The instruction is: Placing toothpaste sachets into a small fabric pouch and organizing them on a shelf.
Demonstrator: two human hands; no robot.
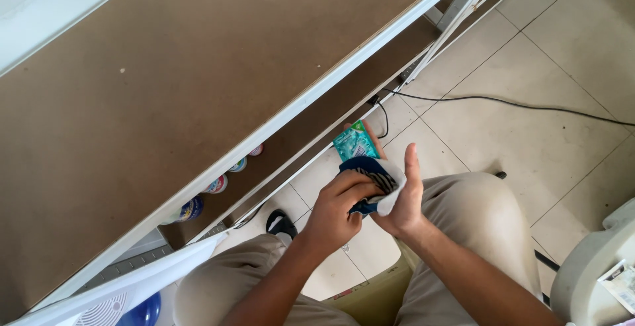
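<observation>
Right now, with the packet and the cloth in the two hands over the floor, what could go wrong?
1. The right hand holds the teal packet only at its lower end, with the cloth between; it might slip and drop to the tiled floor.
2. The left hand presses the cloth against the packet, which could crease it.
3. A black cable lies on the floor close by; a foot might catch it.

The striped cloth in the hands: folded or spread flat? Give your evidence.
Folded: the striped cloth is bunched around the teal packet, pinched between left hand and right hand.
</observation>
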